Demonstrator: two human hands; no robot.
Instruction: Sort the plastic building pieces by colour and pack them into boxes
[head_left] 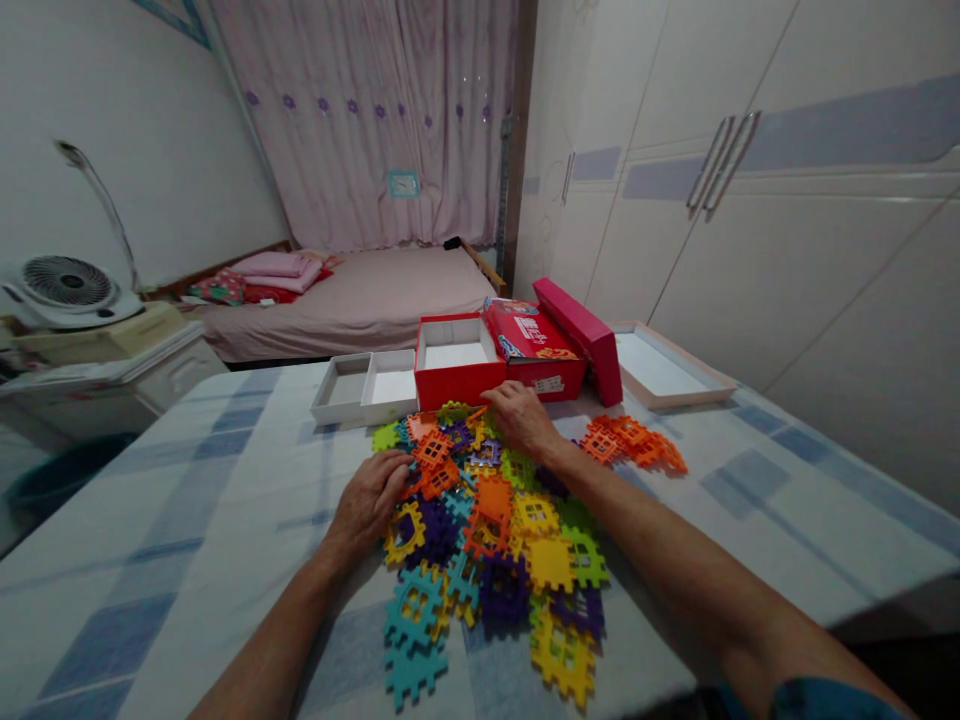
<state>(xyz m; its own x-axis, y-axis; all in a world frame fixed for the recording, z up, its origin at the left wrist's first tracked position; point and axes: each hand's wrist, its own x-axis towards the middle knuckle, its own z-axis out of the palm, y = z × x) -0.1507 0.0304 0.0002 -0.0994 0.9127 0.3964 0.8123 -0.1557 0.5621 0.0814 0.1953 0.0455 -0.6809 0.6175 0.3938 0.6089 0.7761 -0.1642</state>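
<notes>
A heap of interlocking plastic building tiles in orange, yellow, green, teal and purple covers the middle of the table; many have window-like grids and notched edges. My right hand reaches over the far side of the heap, fingers closed at an orange tile seen edge-on, its rest partly hidden. My left hand lies against the heap's left side, fingers loosely extended and touching its edge beside an orange tile. Right of my right forearm, several orange tiles lie in a separate group.
Behind the heap stand a grey-white two-part tray, an open red box, a printed red box and a leaning pinkish-red lid. A shallow white-lined tray lies farther right. The checked tablecloth covers the table.
</notes>
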